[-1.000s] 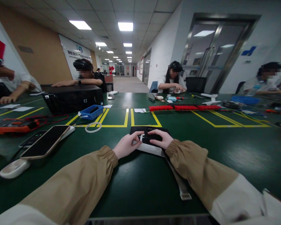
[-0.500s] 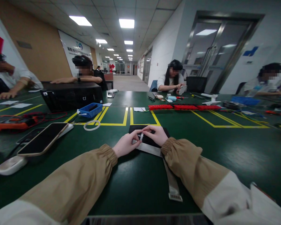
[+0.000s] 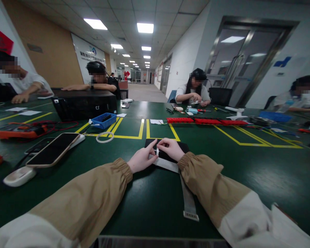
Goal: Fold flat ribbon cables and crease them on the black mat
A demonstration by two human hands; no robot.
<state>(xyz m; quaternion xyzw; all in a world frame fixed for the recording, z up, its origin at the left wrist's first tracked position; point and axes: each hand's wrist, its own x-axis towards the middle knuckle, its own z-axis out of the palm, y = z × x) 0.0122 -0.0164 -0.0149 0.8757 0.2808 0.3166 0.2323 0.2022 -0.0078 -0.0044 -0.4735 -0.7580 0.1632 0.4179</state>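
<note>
A flat black panel [image 3: 181, 146] lies on the table in front of me, partly hidden under my hands. Across its near edge runs a grey ribbon cable [image 3: 167, 165], which bends toward me and ends in a wide connector [image 3: 191, 216]. Thumb and fingertips of my right hand [image 3: 172, 149] pinch a short white strip [image 3: 157, 151] above the panel. My left hand [image 3: 142, 160] rests at the panel's left side, index finger and thumb spread apart around the strip. Its thumb tip is by the ribbon cable; whether it presses on it I cannot tell.
Left of my arms are a phone [image 3: 54, 148], a white mouse [image 3: 19, 176] and an orange multimeter [image 3: 19, 130]. Farther back stand a blue tray [image 3: 103, 121], a white ring [image 3: 104, 137], a black box [image 3: 85, 106] and a red strip [image 3: 206, 121]. Several people sit around the table.
My left index finger and thumb have spread wider apart, while my right hand keeps its pinch on the white strip. The whole view has shifted slightly.
</note>
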